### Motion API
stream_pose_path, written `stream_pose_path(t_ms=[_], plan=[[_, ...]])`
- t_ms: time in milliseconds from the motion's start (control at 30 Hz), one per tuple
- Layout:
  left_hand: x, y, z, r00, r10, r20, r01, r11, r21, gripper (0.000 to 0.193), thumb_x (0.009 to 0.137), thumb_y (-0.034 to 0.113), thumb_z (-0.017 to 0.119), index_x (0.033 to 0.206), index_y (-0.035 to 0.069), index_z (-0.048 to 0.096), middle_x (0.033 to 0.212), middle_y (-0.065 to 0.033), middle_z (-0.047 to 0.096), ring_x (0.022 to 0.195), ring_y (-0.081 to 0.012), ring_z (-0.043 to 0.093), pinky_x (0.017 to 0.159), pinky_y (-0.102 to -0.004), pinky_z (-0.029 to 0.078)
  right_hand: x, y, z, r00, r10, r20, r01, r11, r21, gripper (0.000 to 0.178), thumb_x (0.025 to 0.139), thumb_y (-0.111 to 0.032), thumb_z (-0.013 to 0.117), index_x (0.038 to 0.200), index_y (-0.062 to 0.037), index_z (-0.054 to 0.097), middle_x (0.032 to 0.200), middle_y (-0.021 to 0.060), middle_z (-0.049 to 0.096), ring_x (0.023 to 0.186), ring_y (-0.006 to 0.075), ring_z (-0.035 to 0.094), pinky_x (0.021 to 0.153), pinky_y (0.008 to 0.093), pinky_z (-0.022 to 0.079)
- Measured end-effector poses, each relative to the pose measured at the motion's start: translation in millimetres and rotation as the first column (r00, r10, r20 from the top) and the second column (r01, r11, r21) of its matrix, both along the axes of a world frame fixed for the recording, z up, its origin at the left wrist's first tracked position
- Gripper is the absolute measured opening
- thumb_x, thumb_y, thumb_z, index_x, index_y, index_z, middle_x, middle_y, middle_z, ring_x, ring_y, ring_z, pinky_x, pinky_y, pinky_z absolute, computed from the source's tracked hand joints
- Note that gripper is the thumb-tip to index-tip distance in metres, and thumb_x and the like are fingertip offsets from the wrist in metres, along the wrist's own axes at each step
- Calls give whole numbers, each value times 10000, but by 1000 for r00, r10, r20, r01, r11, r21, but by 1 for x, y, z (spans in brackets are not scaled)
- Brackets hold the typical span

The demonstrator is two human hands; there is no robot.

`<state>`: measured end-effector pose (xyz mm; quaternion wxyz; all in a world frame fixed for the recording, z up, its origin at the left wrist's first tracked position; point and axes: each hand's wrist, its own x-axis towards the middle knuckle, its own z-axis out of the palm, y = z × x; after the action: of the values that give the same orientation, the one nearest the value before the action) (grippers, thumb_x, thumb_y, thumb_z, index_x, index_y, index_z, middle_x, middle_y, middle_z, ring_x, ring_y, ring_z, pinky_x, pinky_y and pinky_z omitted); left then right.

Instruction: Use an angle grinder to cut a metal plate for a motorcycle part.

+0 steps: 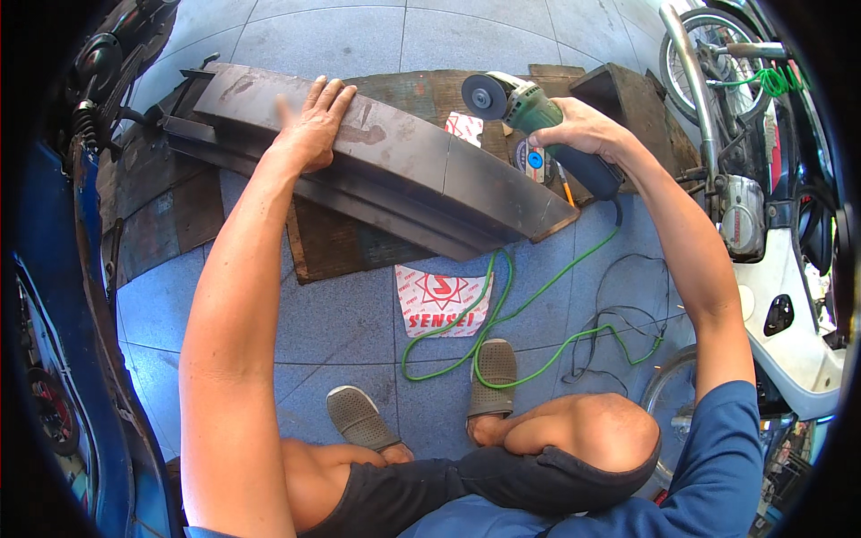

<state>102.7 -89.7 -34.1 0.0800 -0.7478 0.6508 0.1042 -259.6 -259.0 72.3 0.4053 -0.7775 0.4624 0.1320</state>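
A long dark steel beam with a stepped profile lies slanting across worn wooden boards, its near end toward the right. My left hand rests on its brown-stained upper face, with the fingers stretched out over the metal. To the right of the beam, my right hand is wrapped round the body of a green angle grinder. The grinder's round disc points to the left and stands apart from the beam. A thin line crosses the beam's face near its middle.
A green cable loops over the tiles beside a white and red printed sheet. Under the grinder lie a blue-centred disc and an orange pencil. A motorcycle stands at the right, a blue vehicle at the left.
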Motion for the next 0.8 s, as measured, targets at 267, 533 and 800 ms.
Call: stream_pose_path(t_ms=[267, 533, 800], plan=[[-2, 0, -4, 1000, -21, 8, 21, 1000, -6, 1210, 631, -231, 570, 1648, 303, 191, 1731, 24, 166, 1610, -231, 102, 1197, -815, 115, -13, 15, -2, 999, -36, -4, 36, 996, 78, 596, 733, -346, 827, 1161, 38, 671, 1030, 150, 723, 913, 220, 685, 821, 363, 547], [2, -2, -2, 997, -72, 37, 72, 997, -5, 1121, 682, -198, 541, 1647, 268, 210, 1732, 2, 163, 1612, -243, 101, 1174, -831, 108, -77, 12, 3, 977, -179, 113, 166, 980, 113, 476, 766, -283, 800, 1149, -29, 675, 985, 58, 699, 876, 140, 650, 822, 309, 527], [0, -2, -3, 999, -45, 31, 44, 999, 9, 1126, 684, -221, 518, 1644, 275, 200, 1735, -1, 148, 1613, -247, 93, 1180, -826, 101, -53, 15, -17, 994, -106, 34, 104, 993, 60, 535, 753, -302, 811, 1163, 7, 659, 970, 87, 694, 867, 166, 655, 811, 318, 533]])
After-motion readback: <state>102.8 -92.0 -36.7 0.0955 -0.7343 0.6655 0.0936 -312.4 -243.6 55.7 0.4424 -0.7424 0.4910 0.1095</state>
